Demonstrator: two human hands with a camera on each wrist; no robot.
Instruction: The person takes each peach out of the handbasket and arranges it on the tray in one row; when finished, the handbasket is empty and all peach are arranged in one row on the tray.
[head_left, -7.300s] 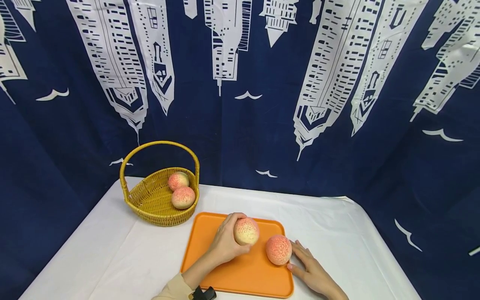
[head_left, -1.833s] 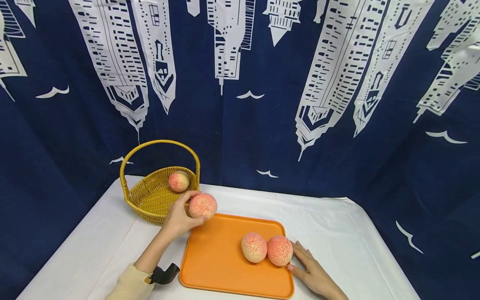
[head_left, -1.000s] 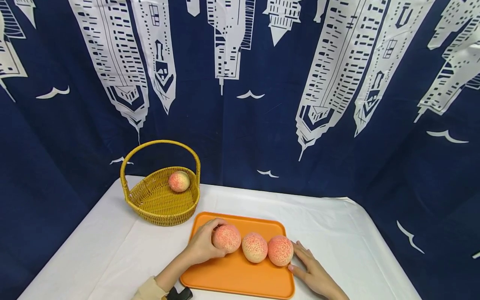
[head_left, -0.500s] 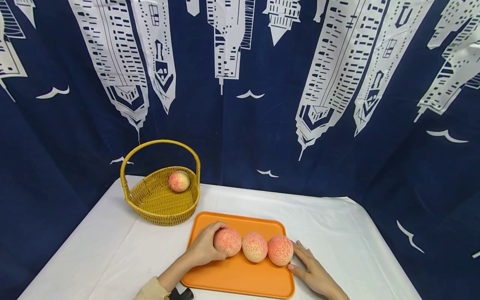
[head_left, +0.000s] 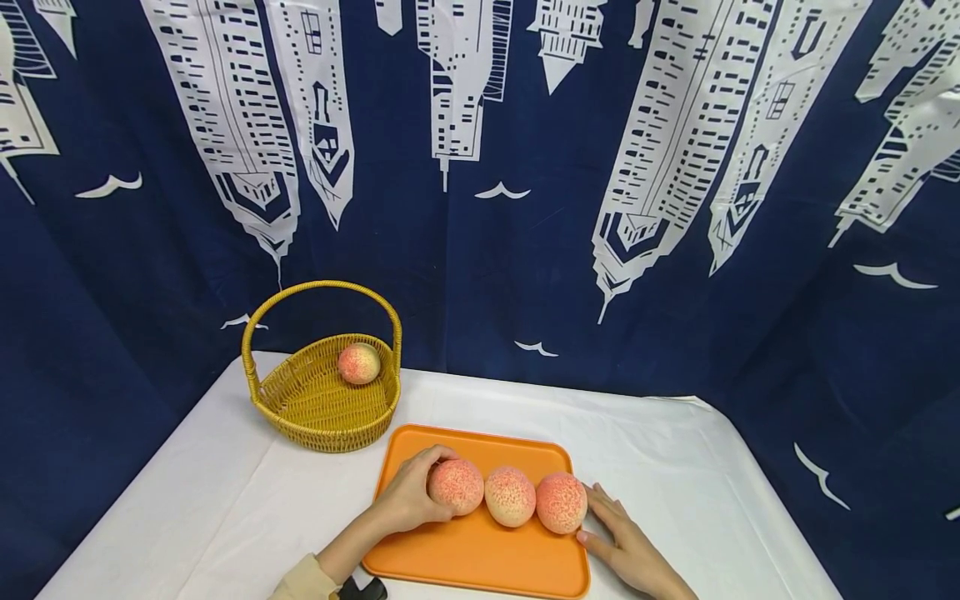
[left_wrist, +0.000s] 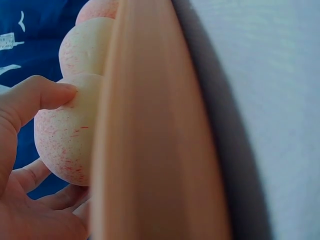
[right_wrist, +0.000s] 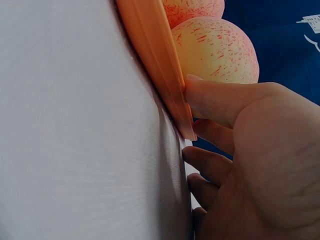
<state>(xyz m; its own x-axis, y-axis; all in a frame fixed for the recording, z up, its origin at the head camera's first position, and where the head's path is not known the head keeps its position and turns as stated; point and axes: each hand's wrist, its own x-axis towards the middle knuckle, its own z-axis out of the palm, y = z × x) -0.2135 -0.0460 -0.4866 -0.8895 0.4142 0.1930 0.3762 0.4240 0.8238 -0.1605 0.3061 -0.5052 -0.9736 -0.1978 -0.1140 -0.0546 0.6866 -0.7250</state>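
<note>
Three peaches stand in a row on the orange tray [head_left: 480, 554]. My left hand [head_left: 411, 495] grips the left peach [head_left: 457, 487], thumb on the near side and fingers round the far side; the left wrist view shows the thumb pressing this peach [left_wrist: 65, 135]. Beside it sit the middle peach [head_left: 510, 497] and the right peach [head_left: 562, 503], close together. My right hand [head_left: 626, 542] rests at the tray's right edge with loosely bent fingers. In the right wrist view its thumb [right_wrist: 215, 97] touches the tray rim [right_wrist: 167, 75] next to the right peach [right_wrist: 217, 52].
A yellow wicker basket [head_left: 330, 437] with a tall handle stands at the back left, one peach [head_left: 358, 363] inside. White cloth [head_left: 675, 450] covers the table. Behind it hangs a dark blue curtain [head_left: 480, 275] with white buildings and birds.
My left hand set a peach down mid-tray, then carried another from the basket to its left. Over the last half second it has barely moved. The right hand has stayed put.
</note>
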